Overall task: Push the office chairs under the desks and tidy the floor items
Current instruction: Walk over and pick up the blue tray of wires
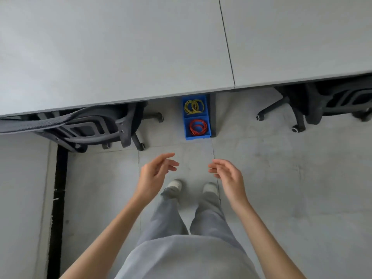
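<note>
Two grey desks point(120, 57) span the top of the view, joined at a seam. A black office chair point(84, 127) sits tucked under the left desk, its back and wheels showing. Another black chair point(326, 105) is partly under the right desk. Between them on the floor stands a blue two-compartment bin point(188, 117); yellow wire coils point(194, 107) fill the far compartment and red coils point(198, 127) the near one. My left hand point(155, 174) and my right hand point(229, 178) hover below the bin, fingers apart, palms facing each other, holding nothing.
Grey concrete floor point(281, 188) lies all around my feet point(191, 187). A black strip point(58, 198) runs along the floor at the left, beside a pale panel point(22, 198). A dark desk leg point(213, 115) stands right of the bin.
</note>
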`<state>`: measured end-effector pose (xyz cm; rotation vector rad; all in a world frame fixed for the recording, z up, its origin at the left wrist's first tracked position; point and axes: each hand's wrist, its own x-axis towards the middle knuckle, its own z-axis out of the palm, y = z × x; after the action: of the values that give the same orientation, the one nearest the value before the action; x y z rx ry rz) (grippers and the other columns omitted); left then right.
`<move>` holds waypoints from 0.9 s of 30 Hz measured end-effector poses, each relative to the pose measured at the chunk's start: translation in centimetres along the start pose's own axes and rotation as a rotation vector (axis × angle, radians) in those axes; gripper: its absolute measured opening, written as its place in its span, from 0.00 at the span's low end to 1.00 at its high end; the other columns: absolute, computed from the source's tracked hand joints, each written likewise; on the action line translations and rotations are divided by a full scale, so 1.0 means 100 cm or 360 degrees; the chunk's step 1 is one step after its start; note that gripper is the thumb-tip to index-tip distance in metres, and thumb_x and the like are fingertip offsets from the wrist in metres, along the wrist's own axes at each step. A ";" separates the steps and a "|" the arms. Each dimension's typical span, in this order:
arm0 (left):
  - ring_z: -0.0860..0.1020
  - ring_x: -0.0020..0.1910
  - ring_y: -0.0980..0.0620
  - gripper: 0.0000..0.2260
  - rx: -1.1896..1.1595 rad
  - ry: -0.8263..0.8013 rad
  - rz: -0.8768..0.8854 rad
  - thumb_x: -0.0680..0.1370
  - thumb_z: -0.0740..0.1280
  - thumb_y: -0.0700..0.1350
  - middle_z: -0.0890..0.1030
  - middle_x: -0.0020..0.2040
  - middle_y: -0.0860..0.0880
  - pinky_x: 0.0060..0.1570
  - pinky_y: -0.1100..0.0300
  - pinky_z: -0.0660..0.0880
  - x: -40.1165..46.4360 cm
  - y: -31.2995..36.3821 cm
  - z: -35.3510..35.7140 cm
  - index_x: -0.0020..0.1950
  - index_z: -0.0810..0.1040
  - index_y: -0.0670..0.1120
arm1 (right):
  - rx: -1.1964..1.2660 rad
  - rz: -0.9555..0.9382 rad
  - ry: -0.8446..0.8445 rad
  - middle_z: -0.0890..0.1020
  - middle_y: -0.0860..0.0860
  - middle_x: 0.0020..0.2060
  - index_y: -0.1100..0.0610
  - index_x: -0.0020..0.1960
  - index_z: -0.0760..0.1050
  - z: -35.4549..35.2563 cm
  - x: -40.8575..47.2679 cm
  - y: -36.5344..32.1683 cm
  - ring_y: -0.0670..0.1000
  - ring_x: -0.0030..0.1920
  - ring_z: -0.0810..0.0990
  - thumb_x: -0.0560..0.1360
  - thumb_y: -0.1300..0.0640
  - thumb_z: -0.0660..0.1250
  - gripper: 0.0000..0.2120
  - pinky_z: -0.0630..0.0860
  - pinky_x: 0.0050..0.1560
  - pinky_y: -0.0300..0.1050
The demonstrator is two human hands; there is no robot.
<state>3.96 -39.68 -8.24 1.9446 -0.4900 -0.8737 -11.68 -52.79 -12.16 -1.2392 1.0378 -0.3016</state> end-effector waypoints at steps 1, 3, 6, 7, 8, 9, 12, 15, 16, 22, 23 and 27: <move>0.81 0.41 0.56 0.14 -0.0002 -0.0044 -0.0001 0.80 0.56 0.36 0.83 0.42 0.53 0.43 0.66 0.76 0.005 -0.004 0.001 0.52 0.76 0.53 | 0.0012 0.0002 0.0035 0.83 0.48 0.41 0.49 0.46 0.76 0.004 0.002 0.004 0.43 0.41 0.81 0.78 0.67 0.57 0.15 0.75 0.45 0.35; 0.81 0.41 0.55 0.14 0.0030 -0.0126 0.0025 0.80 0.55 0.36 0.83 0.43 0.52 0.42 0.68 0.75 0.022 -0.016 0.003 0.53 0.76 0.52 | 0.0042 0.0003 0.0165 0.83 0.48 0.41 0.49 0.46 0.76 0.011 0.010 0.014 0.43 0.41 0.81 0.78 0.67 0.56 0.15 0.76 0.45 0.35; 0.81 0.41 0.56 0.13 0.0121 -0.0274 0.0004 0.80 0.55 0.36 0.83 0.43 0.52 0.43 0.67 0.75 0.054 -0.046 0.002 0.55 0.76 0.48 | 0.0111 0.0075 0.0353 0.82 0.49 0.42 0.50 0.46 0.76 0.023 0.029 0.043 0.42 0.40 0.82 0.77 0.67 0.56 0.15 0.75 0.45 0.35; 0.81 0.41 0.56 0.13 0.0155 -0.0310 -0.0004 0.80 0.55 0.36 0.83 0.43 0.52 0.43 0.66 0.75 0.067 -0.059 0.001 0.55 0.76 0.46 | 0.0134 0.0105 0.0416 0.82 0.50 0.42 0.52 0.46 0.76 0.028 0.037 0.056 0.42 0.39 0.82 0.77 0.67 0.56 0.14 0.75 0.45 0.35; 0.81 0.40 0.57 0.13 0.0189 -0.0342 0.0008 0.80 0.55 0.36 0.83 0.43 0.52 0.43 0.66 0.75 0.081 -0.072 0.001 0.56 0.76 0.46 | 0.0147 0.0125 0.0477 0.82 0.51 0.42 0.54 0.47 0.76 0.033 0.048 0.069 0.41 0.38 0.82 0.77 0.67 0.56 0.13 0.75 0.45 0.35; 0.81 0.40 0.58 0.13 0.0223 -0.0375 0.0034 0.80 0.55 0.36 0.82 0.43 0.53 0.43 0.66 0.75 0.096 -0.086 0.002 0.56 0.76 0.45 | 0.0154 0.0136 0.0525 0.82 0.51 0.42 0.55 0.47 0.75 0.038 0.059 0.084 0.40 0.38 0.81 0.76 0.67 0.56 0.12 0.75 0.44 0.34; 0.81 0.41 0.58 0.12 0.0284 -0.0461 0.0121 0.80 0.55 0.37 0.82 0.43 0.53 0.43 0.69 0.75 0.137 -0.129 0.010 0.57 0.76 0.45 | 0.0176 0.0158 0.0613 0.82 0.50 0.41 0.55 0.46 0.75 0.053 0.098 0.130 0.40 0.36 0.81 0.75 0.68 0.56 0.12 0.74 0.41 0.30; 0.80 0.44 0.56 0.12 0.0297 -0.0464 0.0152 0.80 0.55 0.37 0.81 0.44 0.53 0.46 0.67 0.75 0.177 -0.184 0.028 0.57 0.76 0.46 | 0.0238 0.0186 0.0645 0.82 0.51 0.40 0.51 0.43 0.76 0.069 0.144 0.189 0.43 0.38 0.81 0.74 0.68 0.57 0.14 0.74 0.41 0.32; 0.80 0.44 0.56 0.12 0.0307 -0.0462 0.0163 0.80 0.55 0.37 0.81 0.44 0.52 0.47 0.67 0.75 0.193 -0.204 0.037 0.57 0.76 0.45 | 0.0274 0.0206 0.0645 0.82 0.52 0.40 0.52 0.43 0.76 0.075 0.161 0.211 0.46 0.39 0.81 0.74 0.68 0.58 0.13 0.74 0.42 0.34; 0.78 0.43 0.51 0.12 0.0432 -0.0489 0.0201 0.80 0.55 0.37 0.81 0.49 0.44 0.48 0.59 0.73 0.305 -0.342 0.107 0.58 0.76 0.40 | 0.0473 0.0373 0.0621 0.81 0.57 0.44 0.59 0.49 0.75 0.095 0.271 0.344 0.50 0.39 0.80 0.74 0.66 0.59 0.08 0.74 0.43 0.38; 0.78 0.45 0.49 0.12 0.0462 -0.0475 0.0204 0.79 0.56 0.36 0.81 0.50 0.43 0.49 0.58 0.73 0.326 -0.365 0.118 0.58 0.76 0.39 | 0.0500 0.0389 0.0603 0.81 0.58 0.45 0.60 0.50 0.75 0.096 0.290 0.366 0.52 0.40 0.80 0.75 0.66 0.58 0.08 0.74 0.43 0.39; 0.77 0.56 0.42 0.12 0.0625 -0.0352 0.0338 0.77 0.59 0.34 0.80 0.55 0.39 0.53 0.60 0.70 0.396 -0.443 0.160 0.59 0.76 0.37 | 0.0601 0.0441 0.0589 0.81 0.58 0.49 0.61 0.53 0.74 0.094 0.358 0.433 0.53 0.46 0.79 0.76 0.65 0.56 0.11 0.74 0.47 0.38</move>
<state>18.05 -52.24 -66.84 2.1025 -1.0446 -0.9082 0.59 -56.38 -67.67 -0.7018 1.3797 -0.4971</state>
